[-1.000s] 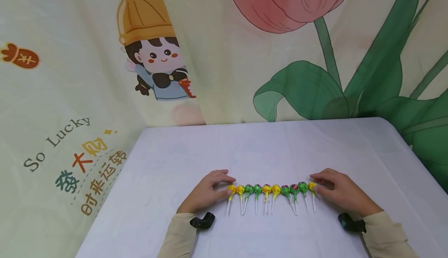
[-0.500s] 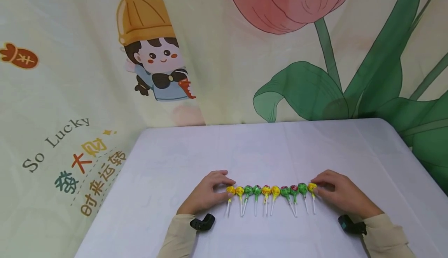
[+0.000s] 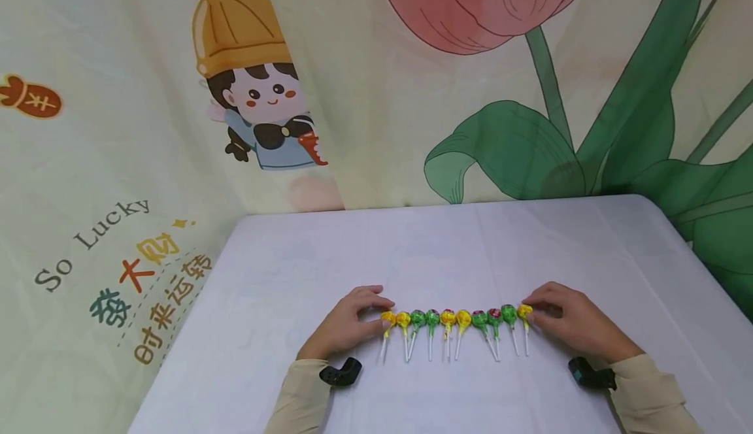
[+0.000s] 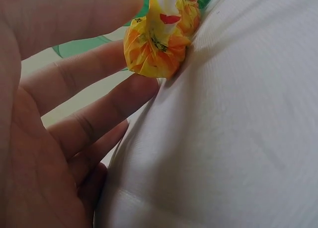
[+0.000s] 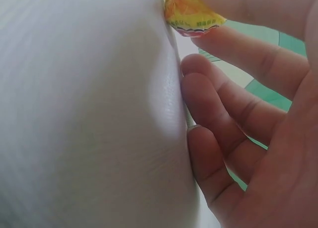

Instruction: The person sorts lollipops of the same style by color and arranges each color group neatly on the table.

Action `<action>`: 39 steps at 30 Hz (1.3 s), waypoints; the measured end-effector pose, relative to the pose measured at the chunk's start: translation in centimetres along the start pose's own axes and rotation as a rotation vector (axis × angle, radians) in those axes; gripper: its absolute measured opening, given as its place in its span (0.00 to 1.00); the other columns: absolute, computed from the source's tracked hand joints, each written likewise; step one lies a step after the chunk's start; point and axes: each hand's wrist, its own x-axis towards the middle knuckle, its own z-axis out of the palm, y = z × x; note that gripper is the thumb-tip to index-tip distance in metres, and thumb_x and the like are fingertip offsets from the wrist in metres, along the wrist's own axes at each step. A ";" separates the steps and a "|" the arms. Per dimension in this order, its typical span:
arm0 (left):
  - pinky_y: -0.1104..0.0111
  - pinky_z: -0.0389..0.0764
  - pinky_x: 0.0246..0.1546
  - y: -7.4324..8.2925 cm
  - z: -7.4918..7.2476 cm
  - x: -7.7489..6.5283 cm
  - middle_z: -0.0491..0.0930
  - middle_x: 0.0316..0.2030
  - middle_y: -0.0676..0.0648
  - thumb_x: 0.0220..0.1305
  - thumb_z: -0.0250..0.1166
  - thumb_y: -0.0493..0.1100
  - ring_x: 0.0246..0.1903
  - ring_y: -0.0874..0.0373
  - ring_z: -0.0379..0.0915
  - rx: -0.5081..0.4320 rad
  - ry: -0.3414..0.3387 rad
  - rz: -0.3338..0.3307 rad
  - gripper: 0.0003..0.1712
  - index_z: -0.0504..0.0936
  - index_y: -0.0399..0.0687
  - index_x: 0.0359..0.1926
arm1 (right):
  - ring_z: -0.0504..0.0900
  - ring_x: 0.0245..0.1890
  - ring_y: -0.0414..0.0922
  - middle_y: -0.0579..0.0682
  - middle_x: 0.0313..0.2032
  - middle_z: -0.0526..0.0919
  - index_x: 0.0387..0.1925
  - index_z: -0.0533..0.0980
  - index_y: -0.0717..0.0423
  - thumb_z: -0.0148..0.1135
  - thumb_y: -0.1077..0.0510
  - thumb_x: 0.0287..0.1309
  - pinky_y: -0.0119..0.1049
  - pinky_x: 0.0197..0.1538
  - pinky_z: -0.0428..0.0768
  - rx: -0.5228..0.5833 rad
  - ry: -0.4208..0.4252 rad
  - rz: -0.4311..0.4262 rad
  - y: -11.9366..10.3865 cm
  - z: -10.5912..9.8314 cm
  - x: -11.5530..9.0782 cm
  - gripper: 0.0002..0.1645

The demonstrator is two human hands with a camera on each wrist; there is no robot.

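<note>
A row of several lollipops, one a green lollipop (image 3: 433, 318), lies side by side on the white-covered table (image 3: 435, 257), white sticks pointing toward me. At the row's left end my left hand (image 3: 344, 324) pinches a yellow lollipop (image 3: 387, 318) by its head between thumb and forefinger. In the left wrist view the orange-yellow wrapper (image 4: 156, 51) sits against these fingers. Opposite it, my right hand (image 3: 582, 323) pinches the last yellow lollipop (image 3: 525, 312) at the right end. The right wrist view shows its yellow wrapper (image 5: 191, 14) partly hidden by the thumb.
Behind the table hangs a printed cloth (image 3: 376, 127) with a cartoon figure, a pink flower and green leaves. A black wrist device (image 3: 341, 373) sits on the left wrist, and another black device (image 3: 591, 375) on the right.
</note>
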 end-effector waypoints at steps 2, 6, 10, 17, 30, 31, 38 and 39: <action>0.48 0.60 0.68 0.1 0.0 0.1 0.73 0.65 0.54 0.61 0.71 0.55 0.69 0.54 0.60 -0.003 -0.002 0.016 0.18 0.85 0.68 0.52 | 0.78 0.45 0.40 0.39 0.43 0.80 0.44 0.84 0.44 0.71 0.51 0.60 0.43 0.50 0.80 -0.005 0.012 -0.003 0.0 -0.1 -0.1 0.10; 0.48 0.60 0.69 0.2 -0.2 0.5 0.73 0.65 0.52 0.62 0.71 0.53 0.70 0.53 0.60 -0.015 -0.005 0.056 0.17 0.85 0.64 0.52 | 0.78 0.44 0.40 0.38 0.42 0.80 0.41 0.83 0.42 0.72 0.53 0.60 0.40 0.49 0.80 -0.010 0.033 -0.012 0.1 -0.3 -0.2 0.08; 0.50 0.59 0.69 0.3 -0.3 0.6 0.73 0.65 0.52 0.62 0.72 0.54 0.70 0.53 0.60 -0.014 -0.014 0.051 0.17 0.85 0.64 0.52 | 0.78 0.44 0.40 0.39 0.42 0.80 0.42 0.83 0.42 0.71 0.55 0.61 0.37 0.48 0.80 -0.006 0.035 -0.007 0.4 -0.3 -0.3 0.08; 0.50 0.59 0.69 0.0 -0.1 0.6 0.74 0.64 0.52 0.61 0.72 0.53 0.69 0.53 0.61 -0.006 -0.018 0.042 0.16 0.86 0.63 0.50 | 0.78 0.43 0.41 0.40 0.42 0.81 0.42 0.83 0.45 0.69 0.57 0.62 0.37 0.47 0.80 0.009 0.037 0.013 0.5 -0.3 -0.2 0.08; 0.47 0.58 0.69 0.3 -0.3 0.0 0.73 0.65 0.51 0.61 0.72 0.52 0.70 0.50 0.59 0.008 0.004 0.005 0.12 0.85 0.72 0.46 | 0.78 0.42 0.44 0.45 0.43 0.83 0.47 0.83 0.50 0.68 0.49 0.64 0.39 0.43 0.80 0.041 0.049 0.104 0.2 0.0 0.3 0.14; 0.46 0.58 0.69 0.3 -0.3 0.0 0.73 0.65 0.51 0.61 0.72 0.52 0.70 0.49 0.59 0.009 0.005 0.002 0.12 0.85 0.72 0.45 | 0.78 0.41 0.44 0.45 0.43 0.83 0.47 0.83 0.50 0.68 0.49 0.64 0.39 0.43 0.80 0.046 0.050 0.106 0.2 0.0 0.3 0.14; 0.45 0.59 0.69 0.2 -0.1 -0.2 0.73 0.65 0.51 0.61 0.72 0.53 0.70 0.48 0.59 0.016 0.006 -0.014 0.11 0.85 0.71 0.45 | 0.79 0.41 0.44 0.46 0.43 0.83 0.48 0.82 0.52 0.67 0.51 0.65 0.37 0.41 0.81 0.055 0.060 0.102 0.3 0.1 0.3 0.14; 0.45 0.59 0.69 0.2 -0.1 -0.2 0.73 0.65 0.51 0.61 0.72 0.52 0.70 0.49 0.60 0.018 0.007 -0.012 0.11 0.85 0.70 0.45 | 0.79 0.41 0.44 0.46 0.43 0.83 0.48 0.82 0.52 0.67 0.51 0.65 0.37 0.40 0.80 0.055 0.063 0.103 0.3 0.1 0.2 0.14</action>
